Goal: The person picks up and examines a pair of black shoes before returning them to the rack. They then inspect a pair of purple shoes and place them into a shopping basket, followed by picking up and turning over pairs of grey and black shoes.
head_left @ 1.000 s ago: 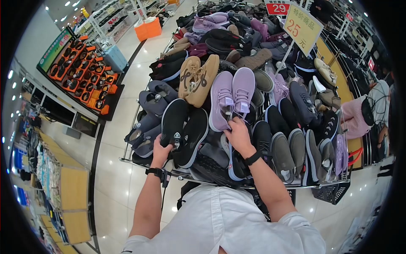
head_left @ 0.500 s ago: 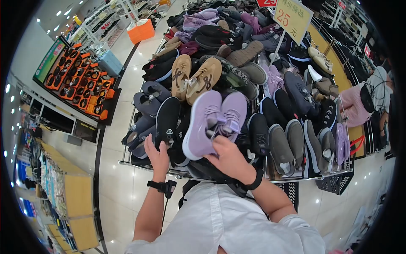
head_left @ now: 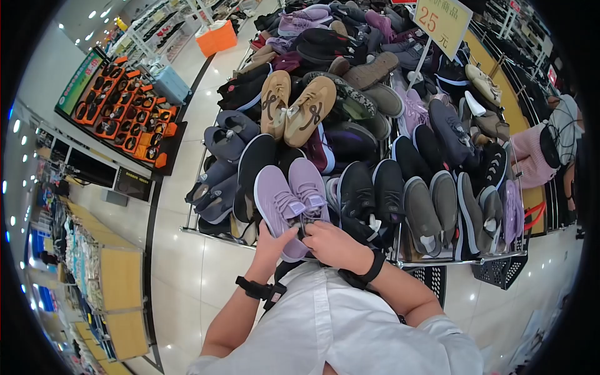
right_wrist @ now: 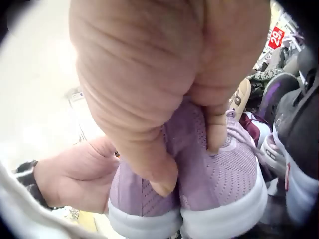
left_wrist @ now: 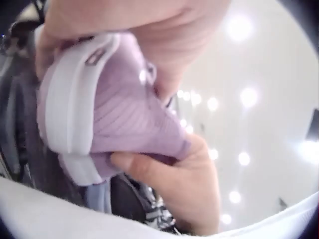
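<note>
A pair of lilac lace-up sneakers [head_left: 274, 190] with white soles is held close in front of my shirt, toes pointing away. My left hand [head_left: 270, 249] grips the left-hand shoe from its outer side near the heel. At the heel openings my right hand [head_left: 337, 245] pinches the pair together; the right wrist view shows its thumb [right_wrist: 163, 181] against one heel and a finger at the other shoe's collar. Seen from the left wrist, the ribbed lilac side [left_wrist: 129, 114] sits between both hands. Black slip-on shoes [head_left: 253, 164] lie just behind, partly covered by the sneakers.
Piled shoes cover a metal-railed display table. Tan shoes [head_left: 312, 109] with dark laces lie beyond the pair; black sneakers [head_left: 357, 194] and grey slip-ons [head_left: 422, 206] line the front right. A price sign [head_left: 444, 25] stands above. A black basket [head_left: 500, 270] hangs below the front edge.
My right hand has brought the lilac sneakers left and toward my body. My left hand has let go of the black shoe, opened, and taken hold of the sneakers.
</note>
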A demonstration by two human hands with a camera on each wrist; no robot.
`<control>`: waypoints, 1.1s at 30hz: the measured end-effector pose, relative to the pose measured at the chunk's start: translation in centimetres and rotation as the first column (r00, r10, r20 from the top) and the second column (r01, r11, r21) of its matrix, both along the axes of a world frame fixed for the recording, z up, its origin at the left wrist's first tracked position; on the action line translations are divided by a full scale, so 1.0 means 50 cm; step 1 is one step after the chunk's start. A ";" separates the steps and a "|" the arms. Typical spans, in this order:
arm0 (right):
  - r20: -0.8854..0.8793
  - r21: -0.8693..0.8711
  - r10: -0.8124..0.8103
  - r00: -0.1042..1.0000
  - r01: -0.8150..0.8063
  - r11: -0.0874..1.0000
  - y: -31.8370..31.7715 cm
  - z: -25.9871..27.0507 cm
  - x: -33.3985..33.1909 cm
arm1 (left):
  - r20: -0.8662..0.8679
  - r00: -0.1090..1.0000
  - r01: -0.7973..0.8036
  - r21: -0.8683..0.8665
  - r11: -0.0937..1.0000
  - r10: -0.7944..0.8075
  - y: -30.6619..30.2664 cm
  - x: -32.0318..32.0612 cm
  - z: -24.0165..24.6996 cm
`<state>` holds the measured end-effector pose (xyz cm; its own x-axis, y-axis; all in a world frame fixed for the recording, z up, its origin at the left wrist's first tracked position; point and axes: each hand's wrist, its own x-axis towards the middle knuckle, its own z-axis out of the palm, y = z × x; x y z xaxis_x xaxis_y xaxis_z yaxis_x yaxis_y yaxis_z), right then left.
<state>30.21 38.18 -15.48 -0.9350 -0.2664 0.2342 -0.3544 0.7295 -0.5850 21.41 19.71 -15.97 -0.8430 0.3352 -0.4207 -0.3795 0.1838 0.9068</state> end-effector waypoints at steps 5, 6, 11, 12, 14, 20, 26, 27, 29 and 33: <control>0.047 -0.015 0.060 0.997 -0.059 0.998 -0.002 0.029 -0.004 | -0.026 1.000 -0.007 -0.144 0.990 0.003 0.019 -0.009 0.002; 0.046 -0.016 0.057 0.997 -0.056 0.998 0.003 0.037 -0.003 | -0.037 0.999 -0.018 -0.159 0.987 0.012 0.021 -0.009 0.003; 0.051 -0.442 -0.039 0.998 0.058 0.895 0.048 0.051 -0.021 | 0.048 0.999 0.004 -0.071 0.997 0.000 0.001 -0.029 -0.019; 0.051 -0.443 -0.037 0.998 0.056 0.895 0.052 0.053 -0.027 | 0.050 0.999 0.000 -0.069 0.998 0.003 -0.001 -0.031 -0.022; 0.123 -0.583 -0.221 0.967 0.251 0.773 0.060 0.055 -0.037 | -0.063 0.998 -0.007 -0.093 0.996 0.001 0.003 -0.035 -0.028; 0.201 -0.429 -0.452 0.869 0.493 0.757 0.075 -0.031 -0.066 | -0.437 0.899 -0.131 -0.284 0.950 -0.007 0.032 -0.052 -0.049; 0.459 -0.419 -0.385 0.800 0.577 0.701 0.060 -0.068 -0.099 | -0.513 0.843 -0.099 -0.439 0.893 -0.159 0.026 -0.063 -0.067; 0.489 -0.420 -0.392 0.780 0.604 0.677 0.061 -0.067 -0.103 | -0.502 0.853 -0.080 -0.398 0.914 -0.144 0.027 -0.066 -0.064; 0.501 -0.450 -0.366 0.784 0.597 0.664 0.065 -0.099 -0.116 | -0.473 0.876 -0.044 -0.275 0.960 -0.096 0.026 -0.061 -0.056; 0.478 -0.503 -0.328 0.815 0.560 0.658 0.059 -0.133 -0.134 | -0.391 0.919 -0.002 -0.142 0.990 -0.054 0.019 -0.069 -0.048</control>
